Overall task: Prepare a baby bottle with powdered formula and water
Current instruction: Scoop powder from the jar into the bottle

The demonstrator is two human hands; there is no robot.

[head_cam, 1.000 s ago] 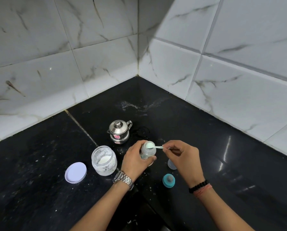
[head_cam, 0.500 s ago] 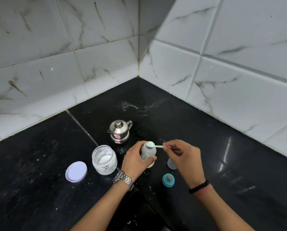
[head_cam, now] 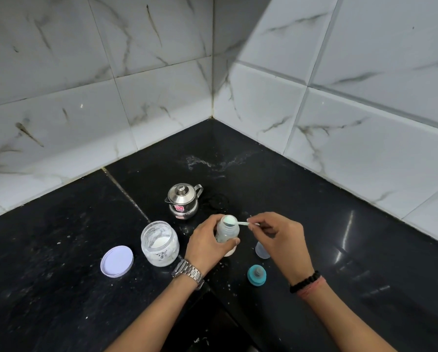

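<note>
While the left hand (head_cam: 207, 246) wraps its fingers around the baby bottle (head_cam: 227, 231) and keeps it standing on the black counter (head_cam: 60, 288), the right hand (head_cam: 280, 237) pinches the thin handle of a little scoop (head_cam: 234, 221) with its fingertips. The round end of the scoop sits right over the open top of the bottle. The bottle is near the middle of the counter.

At about 9 o'clock from the bottle, near the left hand, stands a glass jar (head_cam: 160, 243) with white powder inside. Its top is open. At 9 o'clock from the jar lies its round white lid (head_cam: 117, 261), just beside it but not touching.

At about 11 o'clock from the bottle stands a small shiny metal pot (head_cam: 183, 201) with a lid and a handle.

At 4 o'clock from the bottle, under the right hand, a clear cap (head_cam: 261, 249) peeks out. At about 5 o'clock sits the teal ring with the nipple (head_cam: 256, 274), apart from the bottle.

A silver watch (head_cam: 188, 273) is on the left wrist. A black bead band (head_cam: 304, 282) is on the right wrist. White crumbs of powder dot the counter near the bottle.
</note>
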